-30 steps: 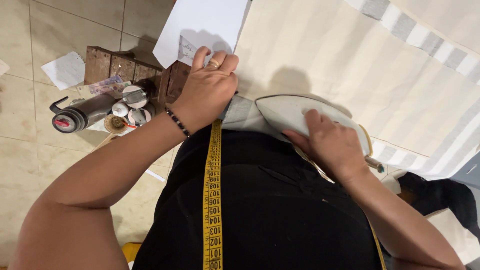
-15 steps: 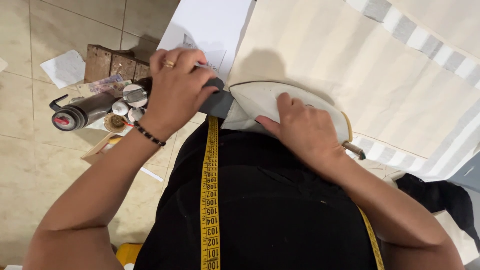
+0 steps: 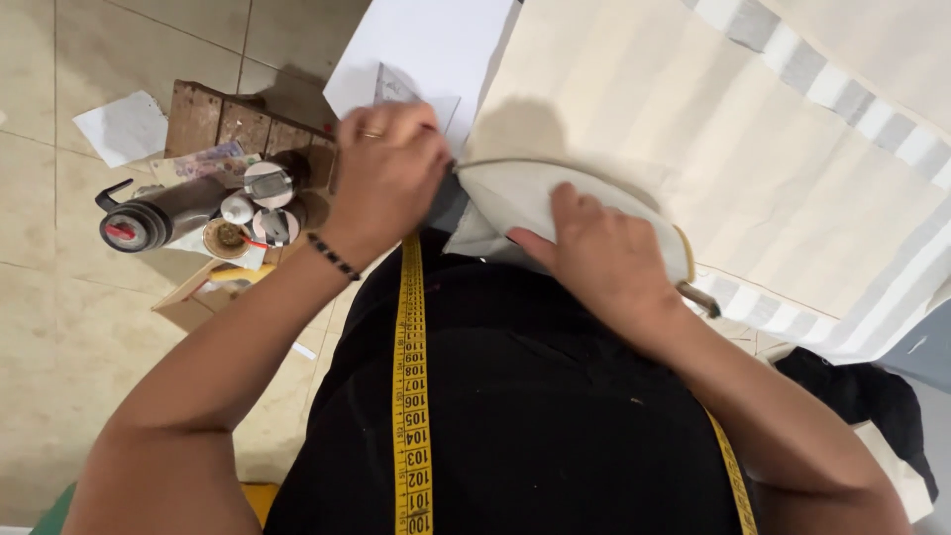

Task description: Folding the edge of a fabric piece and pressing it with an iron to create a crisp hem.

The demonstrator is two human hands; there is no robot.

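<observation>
A cream fabric pouch (image 3: 515,193) with a curved zipper edge lies at the table's near edge, against my black shirt. My right hand (image 3: 599,253) lies flat on top of it, fingers spread, pinning it down. My left hand (image 3: 386,173), with a ring and a beaded bracelet, is closed on the pouch's left end where a dark grey part (image 3: 448,203) shows. A yellow measuring tape (image 3: 410,396) hangs around my neck, down my front.
Cream cloth with grey stripes (image 3: 753,129) covers the table. A white paper sheet (image 3: 426,59) lies at its left edge. On the tiled floor to the left stand a wooden box (image 3: 223,119), a dark flask (image 3: 158,216), small round tins (image 3: 265,183), and a loose paper (image 3: 124,127).
My left hand has slid from the paper sheet down to the pouch's left end and closed on it. My right hand has stayed pressed on the pouch, which shifted slightly left.
</observation>
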